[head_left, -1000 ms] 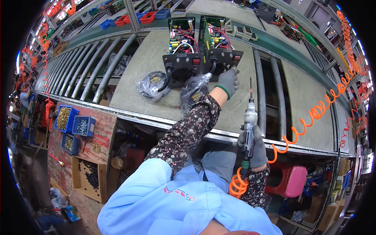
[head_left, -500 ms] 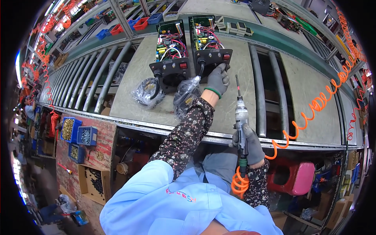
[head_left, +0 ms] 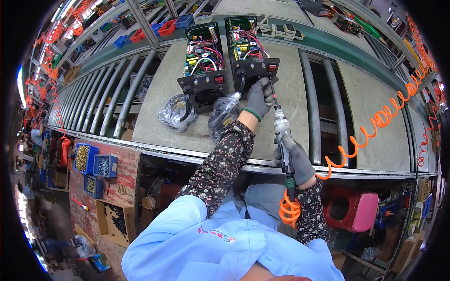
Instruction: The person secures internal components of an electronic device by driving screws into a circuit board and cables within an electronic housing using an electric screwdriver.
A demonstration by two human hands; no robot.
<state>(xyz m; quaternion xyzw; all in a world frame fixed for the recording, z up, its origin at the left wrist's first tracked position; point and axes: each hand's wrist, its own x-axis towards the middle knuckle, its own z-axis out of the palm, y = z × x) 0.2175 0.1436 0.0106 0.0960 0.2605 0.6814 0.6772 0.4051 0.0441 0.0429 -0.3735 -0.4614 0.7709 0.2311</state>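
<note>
Two open electronic units with black front panels stand side by side on the grey board, the left unit (head_left: 201, 83) and the right unit (head_left: 255, 66), their wires and circuit boards exposed. My left hand (head_left: 260, 98), in a grey glove, is at the lower right of the right unit's panel. Its fingers are pinched together; anything between them is too small to make out. My gloved right hand (head_left: 299, 161) grips a pneumatic screwdriver (head_left: 282, 127). The driver's long bit points away from me, its tip beside my left fingertips at the panel's lower right corner.
Plastic-wrapped power cords (head_left: 176, 112) lie before the units. Metal rollers (head_left: 310, 107) flank the board. An orange coiled hose (head_left: 375, 122) runs right from the driver. Blue screw bins (head_left: 104, 165) and a cardboard box (head_left: 115, 222) sit lower left; a pink stool (head_left: 361, 211) stands lower right.
My right hand has brought the screwdriver forward and left, so its bit now reaches the panel corner by my left fingers. My left hand has shifted only slightly.
</note>
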